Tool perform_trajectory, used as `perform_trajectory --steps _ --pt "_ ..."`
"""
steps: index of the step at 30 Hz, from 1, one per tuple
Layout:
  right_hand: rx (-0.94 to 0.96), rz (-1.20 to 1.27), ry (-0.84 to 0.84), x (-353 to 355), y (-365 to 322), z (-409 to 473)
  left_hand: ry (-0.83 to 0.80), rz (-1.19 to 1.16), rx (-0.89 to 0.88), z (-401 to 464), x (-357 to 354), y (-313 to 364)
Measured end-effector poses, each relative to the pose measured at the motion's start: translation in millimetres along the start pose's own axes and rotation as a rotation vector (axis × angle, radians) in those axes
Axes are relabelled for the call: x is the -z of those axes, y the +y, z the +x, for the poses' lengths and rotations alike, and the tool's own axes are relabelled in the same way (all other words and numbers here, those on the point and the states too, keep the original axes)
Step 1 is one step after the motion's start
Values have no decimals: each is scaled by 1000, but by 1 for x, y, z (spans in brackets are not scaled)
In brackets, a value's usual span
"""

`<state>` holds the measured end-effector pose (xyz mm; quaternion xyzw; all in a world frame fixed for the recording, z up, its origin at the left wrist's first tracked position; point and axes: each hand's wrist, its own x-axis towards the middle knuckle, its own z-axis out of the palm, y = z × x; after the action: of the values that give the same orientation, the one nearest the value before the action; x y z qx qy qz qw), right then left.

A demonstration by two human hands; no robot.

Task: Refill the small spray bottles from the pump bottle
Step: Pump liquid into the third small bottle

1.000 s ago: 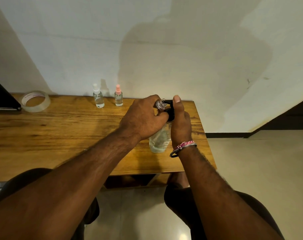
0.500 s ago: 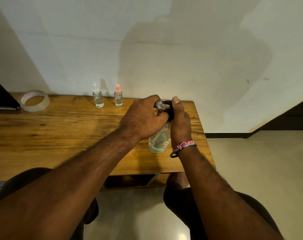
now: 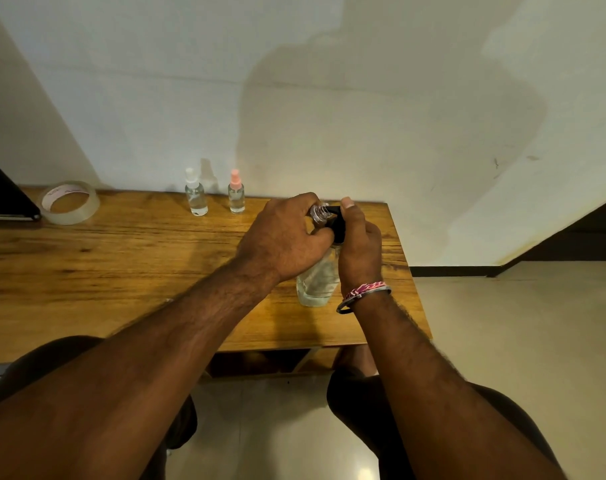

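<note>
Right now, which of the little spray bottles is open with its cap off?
The small bottle gripped in the left hand: its bare threaded neck shows. The white-capped bottle and the pink-capped bottle stand closed by the wall.

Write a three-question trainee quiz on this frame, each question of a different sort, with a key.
1. True or false: the pump bottle lies on its side on the wooden table.
2. Multiple choice: what does the left hand hold at the pump's black spout? A) the roll of tape B) a small clear bottle with an open threaded neck C) a pink cap
3. Fill in: the two capped spray bottles at the wall have a white cap and a ____ cap.

Key
1. False: it stands upright, and the right hand is on its pump head.
2. B, the small open bottle.
3. Pink.
</note>
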<state>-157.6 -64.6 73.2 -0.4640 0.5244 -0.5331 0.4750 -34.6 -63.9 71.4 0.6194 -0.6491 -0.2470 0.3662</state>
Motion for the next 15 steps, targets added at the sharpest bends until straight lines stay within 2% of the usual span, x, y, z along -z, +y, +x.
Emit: perform_trajectory --steps 15 --pt "-48 26 -22 -3 1 -2 2 -50 13 1 4 4"
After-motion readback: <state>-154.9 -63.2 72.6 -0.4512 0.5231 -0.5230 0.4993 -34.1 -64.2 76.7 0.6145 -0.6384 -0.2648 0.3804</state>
